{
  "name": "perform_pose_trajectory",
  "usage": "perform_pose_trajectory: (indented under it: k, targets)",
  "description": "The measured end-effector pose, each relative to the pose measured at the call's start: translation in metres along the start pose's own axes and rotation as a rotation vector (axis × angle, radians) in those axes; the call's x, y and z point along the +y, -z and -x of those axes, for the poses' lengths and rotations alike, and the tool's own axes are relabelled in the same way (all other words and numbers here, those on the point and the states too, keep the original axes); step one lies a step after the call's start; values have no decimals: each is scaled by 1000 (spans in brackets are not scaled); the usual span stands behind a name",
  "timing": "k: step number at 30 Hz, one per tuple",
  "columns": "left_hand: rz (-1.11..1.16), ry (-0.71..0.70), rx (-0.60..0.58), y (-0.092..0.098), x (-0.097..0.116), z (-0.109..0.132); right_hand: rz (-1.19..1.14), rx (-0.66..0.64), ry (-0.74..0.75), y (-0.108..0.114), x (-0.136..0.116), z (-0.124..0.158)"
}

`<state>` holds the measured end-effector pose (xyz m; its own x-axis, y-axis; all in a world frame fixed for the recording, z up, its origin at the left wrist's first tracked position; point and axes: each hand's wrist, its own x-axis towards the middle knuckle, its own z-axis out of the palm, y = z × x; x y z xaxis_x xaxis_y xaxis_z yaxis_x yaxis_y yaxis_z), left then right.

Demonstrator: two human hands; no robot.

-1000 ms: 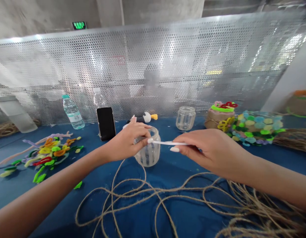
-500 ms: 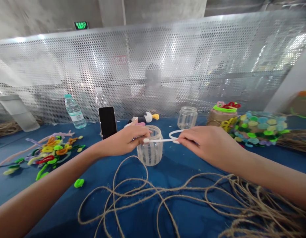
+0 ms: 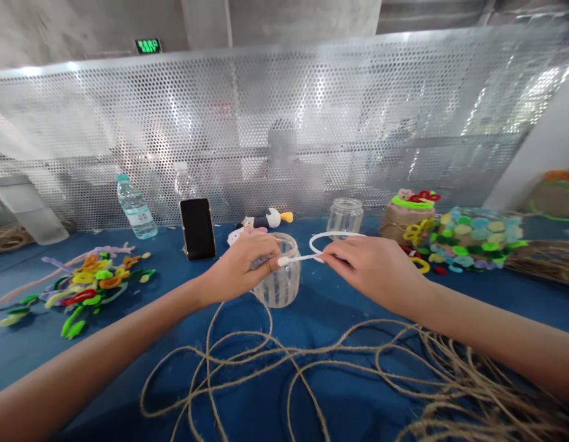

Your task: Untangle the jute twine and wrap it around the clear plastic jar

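At the blue tablecloth (image 3: pixel 339 313), left hand (image 3: pixel 240 270) grasps a ribbed glass jar (image 3: pixel 279 287) while right hand (image 3: pixel 371 270) pinches a looped white strip (image 3: pixel 298 259) reaching the jar

upright black smartphone (image 3: pixel 197 229), water bottle (image 3: pixel 135 215), empty glass jar (image 3: pixel 344 217)

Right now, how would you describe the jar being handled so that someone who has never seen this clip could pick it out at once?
On the blue-covered table, in front of the perforated metal screen, look just above the tangle of jute twine. It is the striped glass jar in the person's left hand; the plain clear jar behind it has no stripes.
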<state>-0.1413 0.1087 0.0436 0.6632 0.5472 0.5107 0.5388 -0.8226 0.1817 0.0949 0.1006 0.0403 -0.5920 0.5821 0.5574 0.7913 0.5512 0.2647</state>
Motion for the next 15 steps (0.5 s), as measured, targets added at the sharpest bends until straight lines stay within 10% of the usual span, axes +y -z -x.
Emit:
perform_pose_trajectory:
  k: [8, 15]
  targets:
    - [-87, 120, -14, 4, 10, -1, -196, -23, -62, 5, -3, -1]
    - [14, 38, -267, 27, -3, -3, -238, -95, -56, 20, -14, 5]
